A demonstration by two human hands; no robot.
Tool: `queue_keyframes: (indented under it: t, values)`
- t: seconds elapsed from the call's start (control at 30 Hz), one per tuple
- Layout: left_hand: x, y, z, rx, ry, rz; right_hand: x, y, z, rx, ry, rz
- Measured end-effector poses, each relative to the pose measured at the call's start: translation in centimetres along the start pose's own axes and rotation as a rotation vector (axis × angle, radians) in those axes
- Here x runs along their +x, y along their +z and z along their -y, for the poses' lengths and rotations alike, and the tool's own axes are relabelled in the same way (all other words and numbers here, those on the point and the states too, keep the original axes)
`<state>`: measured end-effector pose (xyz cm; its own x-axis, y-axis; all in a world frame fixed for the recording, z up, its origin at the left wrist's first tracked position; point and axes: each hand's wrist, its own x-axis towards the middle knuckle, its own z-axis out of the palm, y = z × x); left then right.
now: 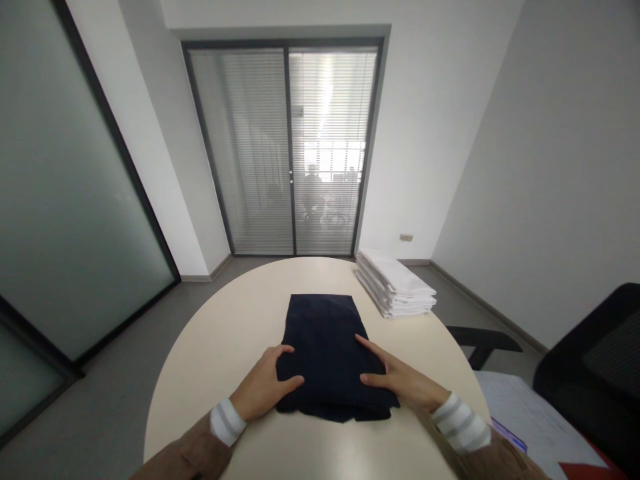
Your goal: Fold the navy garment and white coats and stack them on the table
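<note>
A dark navy folded garment (327, 353) lies flat on a round pale table (200, 373). Its near edge is uneven, with layers showing. My left hand (265, 383) grips the garment's left side, thumb and forefinger apart on top of the cloth. On the right side, my right hand (400, 380) holds the cloth the same way, with thumb and forefinger reaching over it. The other fingers of both hands are mostly hidden at the sides. What kind of garment it is cannot be made out.
A stack of folded white cloth or sheets (395, 283) sits at the table's back right edge. Right of the table stands a black office chair (595, 360), with papers (530, 407) and a phone-like object (509, 435) near it. Glass doors with blinds (290, 153) close the far side.
</note>
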<state>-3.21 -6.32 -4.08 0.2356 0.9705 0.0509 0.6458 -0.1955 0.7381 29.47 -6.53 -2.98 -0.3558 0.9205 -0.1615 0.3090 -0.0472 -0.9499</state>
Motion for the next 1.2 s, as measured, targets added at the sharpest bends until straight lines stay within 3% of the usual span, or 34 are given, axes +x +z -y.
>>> queue_keyframes:
  t: [0.1, 0.17, 0.3, 0.37, 0.47, 0.57, 0.73, 0.83, 1.0, 1.1, 1.2]
  values:
    - [-0.5, 0.7, 0.0, 0.218, 0.172, -0.172, -0.4, -0.5, 0.3, -0.195, 0.052, 0.117]
    - [-0.9, 0.8, -0.6, 0.319, 0.332, -0.182, -0.6, -0.6, 1.0, -0.437, 0.020, 0.065]
    - [-0.9, 0.7, -2.1, 0.403, 0.529, -0.021, -0.7, 0.2, 3.4, -0.869, -0.060, -0.190]
    - [-0.7, 0.9, -2.3, 0.430, 0.571, 0.104, -0.5, 1.3, 4.2, -0.929, -0.180, -0.195]
    - [-0.5, 1.6, -1.7, 0.473, 0.567, 0.264, -0.2, 3.3, 4.1, -0.890, -0.356, -0.008]
    - [-0.4, 2.0, -1.2, 0.487, 0.514, 0.346, -0.1, 5.1, 2.6, -0.868, -0.354, 0.181]
    - [1.0, 0.9, -2.2, 0.437, 0.507, 0.333, 0.3, 5.1, 2.2, -0.819, -0.305, 0.256]
    - [3.3, 0.7, -2.3, 0.448, 0.522, 0.239, 1.9, 3.4, 3.2, -0.786, -0.332, 0.218]
    - [6.2, 1.8, 0.0, 0.569, 0.359, 0.192, 5.8, 1.4, 2.0, -0.898, -0.251, -0.086]
    - [6.6, 2.4, 1.0, 0.600, 0.332, 0.200, 7.1, 1.1, 0.3, -0.938, -0.163, -0.046]
    - [7.1, 2.3, 1.1, 0.592, 0.337, 0.173, 7.6, 0.9, 0.0, -0.966, -0.163, -0.031]
